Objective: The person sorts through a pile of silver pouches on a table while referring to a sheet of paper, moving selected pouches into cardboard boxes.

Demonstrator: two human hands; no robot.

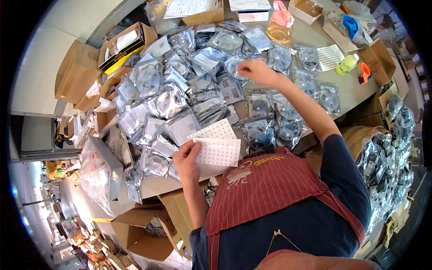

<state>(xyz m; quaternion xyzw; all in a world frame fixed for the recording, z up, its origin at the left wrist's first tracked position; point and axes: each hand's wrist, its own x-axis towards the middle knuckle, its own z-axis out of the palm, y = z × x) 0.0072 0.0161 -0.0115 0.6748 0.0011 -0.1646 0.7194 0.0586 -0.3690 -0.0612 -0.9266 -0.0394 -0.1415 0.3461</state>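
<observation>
My left hand (185, 157) pinches a white sticker sheet (220, 153) printed with rows of small marks. A second such sheet (218, 130) fans out behind it, partly covered. Farther off, my right hand (254, 71) hovers over the bagged goods with its fingers curled together. Whatever its fingertips may hold is too small to make out. Beneath it lies a clear bag (234, 67) with a coiled cable-like item. Several similar bags (258, 103) lie in rows under my right forearm, and a large heap of bags (180, 85) spreads to the left.
At the back stand a pink-lidded jug (281, 22) and open cartons (306, 10). A yellow-green bottle (347, 64), an orange tape dispenser (364, 73) and another sticker sheet (330, 57) lie at right. A cardboard box (144, 238) sits below the table's front edge; bagged goods (387, 166) pile at far right.
</observation>
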